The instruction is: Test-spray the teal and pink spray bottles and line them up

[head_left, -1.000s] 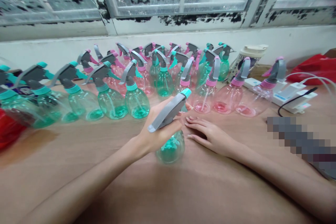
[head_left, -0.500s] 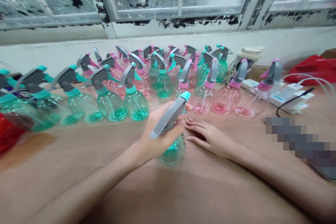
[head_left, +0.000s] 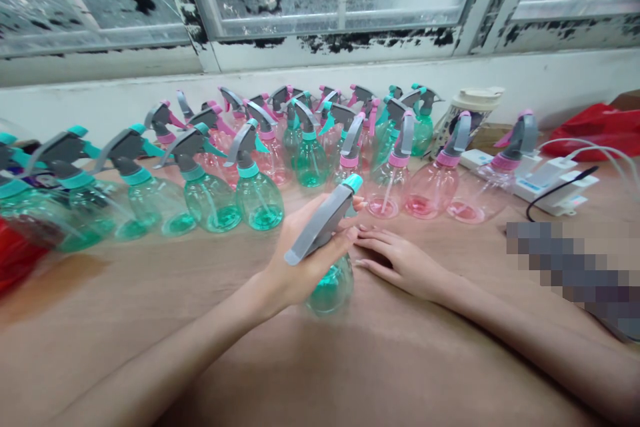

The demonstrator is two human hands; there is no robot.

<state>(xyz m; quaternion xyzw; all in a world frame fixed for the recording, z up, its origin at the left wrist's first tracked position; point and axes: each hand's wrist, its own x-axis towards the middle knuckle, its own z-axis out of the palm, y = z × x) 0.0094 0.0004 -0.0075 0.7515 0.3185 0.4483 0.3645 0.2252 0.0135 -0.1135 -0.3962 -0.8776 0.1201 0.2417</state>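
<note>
My left hand (head_left: 293,260) is wrapped round the neck of a green spray bottle (head_left: 329,290), just under its grey trigger head with a teal nozzle. The bottle stands upright in front of me; its collar is hidden behind my fingers. My right hand (head_left: 400,260) lies palm down on the wooden table (head_left: 410,360), fingers stretched out towards the bottle, holding nothing. Whether its fingertips touch the bottle I cannot tell. Behind my hands, a teal-collared green spray bottle (head_left: 260,197) and a pink spray bottle (head_left: 433,183) belong to a row of several.
More pink and green bottles crowd towards the white wall (head_left: 545,80). A lidded cup (head_left: 470,110), a white power strip (head_left: 555,187) with cables and a red bag (head_left: 600,132) are at the right. Another red bag (head_left: 20,250) lies at the left edge.
Almost nothing differs. Both hands and the held spray bottle keep their places, with only a very slight shift of the view.
</note>
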